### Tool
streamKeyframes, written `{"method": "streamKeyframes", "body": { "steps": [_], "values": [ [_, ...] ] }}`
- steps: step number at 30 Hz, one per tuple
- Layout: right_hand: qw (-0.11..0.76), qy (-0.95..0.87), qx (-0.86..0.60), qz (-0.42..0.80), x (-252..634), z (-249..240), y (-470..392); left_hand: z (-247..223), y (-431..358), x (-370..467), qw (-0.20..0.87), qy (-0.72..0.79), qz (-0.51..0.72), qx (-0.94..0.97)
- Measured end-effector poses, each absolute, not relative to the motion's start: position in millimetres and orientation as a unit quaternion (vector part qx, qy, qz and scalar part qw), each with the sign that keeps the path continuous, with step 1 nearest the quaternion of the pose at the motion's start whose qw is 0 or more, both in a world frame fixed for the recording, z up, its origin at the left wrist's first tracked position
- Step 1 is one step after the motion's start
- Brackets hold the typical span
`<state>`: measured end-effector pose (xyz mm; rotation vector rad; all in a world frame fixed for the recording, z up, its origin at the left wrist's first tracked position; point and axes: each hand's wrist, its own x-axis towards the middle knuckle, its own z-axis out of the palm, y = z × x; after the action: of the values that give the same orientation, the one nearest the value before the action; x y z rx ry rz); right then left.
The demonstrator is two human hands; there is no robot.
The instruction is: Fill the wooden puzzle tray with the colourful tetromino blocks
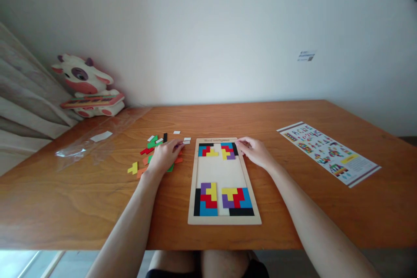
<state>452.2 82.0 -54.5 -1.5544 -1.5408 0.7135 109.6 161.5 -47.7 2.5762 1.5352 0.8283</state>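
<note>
A pale wooden puzzle board [192, 200] lies flat with its long side pointing away from me. Coloured tetromino pieces fill its corners: one group [208, 200] near left, another [237, 200] near right, and smaller groups at the far left [208, 150] and far right [228, 150]. My right hand [256, 151] pinches the frame's far right edge. Over a pile of loose pieces, left of the board, reaches my left hand [164, 154]. Its fingers are drawn together, their tips at a small white piece [186, 142]. The hand hides part of the pile.
Loose pieces include a yellow one [133, 168], green ones [151, 143] and another white one [177, 132]. A printed pattern sheet [329, 152] lies at right. Clear plastic wrapping [74, 150] and a cow-shaped toy keyboard [93, 91] are at left. A wall borders the table's back.
</note>
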Motion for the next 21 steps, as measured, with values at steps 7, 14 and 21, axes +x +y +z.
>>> {"method": "streamKeyframes", "body": {
  "steps": [7,14,21],
  "values": [
    [0.398,-0.605,-0.62,0.301,452.4,-49.7,80.5,-46.3,160.9,110.6,0.025,0.455,0.263,0.851],
    [0.375,-0.609,-0.628,0.307,452.7,-46.1,79.8,-45.7,162.0,107.9,0.094,0.523,0.271,0.803],
    [0.378,-0.612,-0.628,0.298,452.6,-46.1,80.2,-40.8,159.2,111.1,0.053,0.506,0.275,0.816]
  ]
}}
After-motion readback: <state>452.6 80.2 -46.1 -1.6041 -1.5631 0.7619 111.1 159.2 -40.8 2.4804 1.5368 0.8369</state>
